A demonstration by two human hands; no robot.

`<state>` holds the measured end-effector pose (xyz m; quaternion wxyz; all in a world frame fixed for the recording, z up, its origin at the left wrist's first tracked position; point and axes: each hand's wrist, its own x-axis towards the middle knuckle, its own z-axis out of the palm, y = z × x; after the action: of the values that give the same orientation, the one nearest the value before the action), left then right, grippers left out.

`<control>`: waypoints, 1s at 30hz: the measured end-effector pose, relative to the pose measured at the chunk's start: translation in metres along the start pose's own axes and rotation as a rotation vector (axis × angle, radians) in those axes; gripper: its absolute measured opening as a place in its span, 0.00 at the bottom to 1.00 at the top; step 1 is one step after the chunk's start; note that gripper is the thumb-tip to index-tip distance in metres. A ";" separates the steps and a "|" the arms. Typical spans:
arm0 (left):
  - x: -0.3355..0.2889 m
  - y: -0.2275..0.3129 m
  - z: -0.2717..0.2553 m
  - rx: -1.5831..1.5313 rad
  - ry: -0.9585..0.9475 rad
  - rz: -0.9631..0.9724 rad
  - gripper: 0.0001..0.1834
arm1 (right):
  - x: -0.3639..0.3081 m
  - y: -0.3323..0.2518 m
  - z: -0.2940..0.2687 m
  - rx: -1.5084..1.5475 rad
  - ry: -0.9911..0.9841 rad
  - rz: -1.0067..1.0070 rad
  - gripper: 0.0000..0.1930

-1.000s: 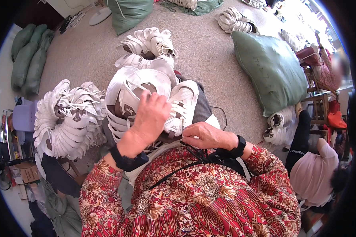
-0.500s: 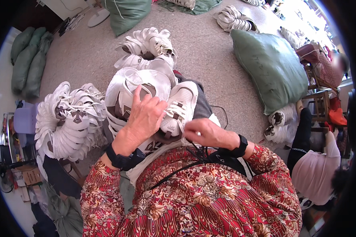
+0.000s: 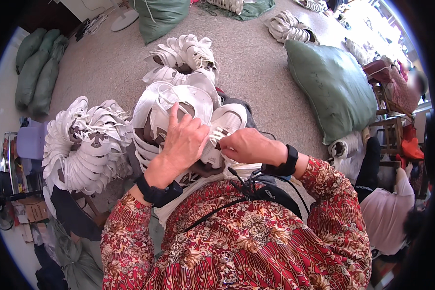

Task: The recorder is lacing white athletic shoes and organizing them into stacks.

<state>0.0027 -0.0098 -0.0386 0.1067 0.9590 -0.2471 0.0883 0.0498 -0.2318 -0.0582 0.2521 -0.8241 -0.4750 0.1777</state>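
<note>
On my lap lies a white shoe upper [image 3: 231,117] with brown trim, its pale shoelace [image 3: 218,133] threaded across the front. My left hand [image 3: 184,140] is at this upper's left side, index finger stretched out and the other fingers curled against it; the thumb is hidden. Over the upper's right side, my right hand [image 3: 249,146] is closed in a pinch at the lace, though its fingertips are partly hidden. Beside the upper, under my left hand, rests a curved stack of more white uppers [image 3: 201,98].
A ring of nested uppers [image 3: 84,162] stands at my left, and another pile [image 3: 186,53] lies ahead. A full green sack [image 3: 331,89] sits on the floor at right, with a second sack [image 3: 162,19] farther off. Another person [image 3: 384,212] is at the right edge.
My right hand has moved up and slightly left onto the lace area of the upper, its fingers now pinched there. The left hand keeps nearly the same pose.
</note>
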 end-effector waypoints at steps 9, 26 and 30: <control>0.000 0.006 0.004 0.093 -0.063 0.029 0.06 | -0.007 0.025 0.000 0.599 -0.237 0.123 0.11; -0.001 0.013 0.016 0.066 -0.071 0.081 0.07 | -0.039 0.016 0.006 1.307 -0.043 0.431 0.17; -0.001 0.012 0.014 -0.170 -0.093 -0.044 0.08 | -0.032 0.028 0.025 1.101 0.079 0.465 0.15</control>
<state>-0.0025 -0.0233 -0.0507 0.1783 0.9548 -0.2371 0.0200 0.0404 -0.2650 -0.0930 0.6140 -0.6606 -0.1106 0.4176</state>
